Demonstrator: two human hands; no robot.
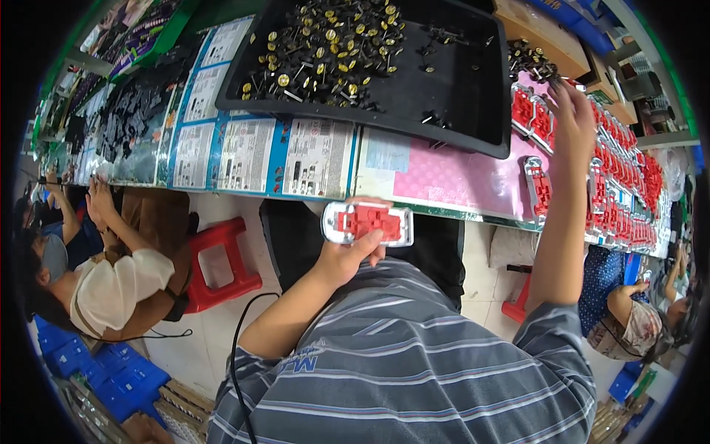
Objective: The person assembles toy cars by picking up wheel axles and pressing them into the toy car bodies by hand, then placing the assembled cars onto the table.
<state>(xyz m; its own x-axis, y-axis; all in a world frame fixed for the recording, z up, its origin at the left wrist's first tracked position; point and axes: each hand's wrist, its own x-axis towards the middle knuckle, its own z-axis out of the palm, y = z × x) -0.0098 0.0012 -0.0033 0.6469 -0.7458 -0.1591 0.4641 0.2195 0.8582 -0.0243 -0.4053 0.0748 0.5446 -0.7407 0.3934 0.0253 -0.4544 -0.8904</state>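
Observation:
In front of my body, my left hand (pixel 349 253) grips a toy car body (pixel 367 223) with a silver shell and a red insert, its red side facing up. The thumb lies across its lower edge, and the other fingers are mostly hidden behind it. My right hand (pixel 575 118) is stretched far out to the right, over the rows of red-and-silver toy car bodies (pixel 625 189). Its fingertips draw together beside a small pile of black parts (pixel 534 61); what they pinch, if anything, is too small to make out.
A black tray (pixel 444 111) holds many small black wheel parts with yellow faces. Printed sheets (pixel 248 155) and a pink mat (pixel 458 177) cover the table. Black pieces (pixel 140 103) lie at the left. Other people sit on both sides, with a red stool (pixel 218 263) at the left.

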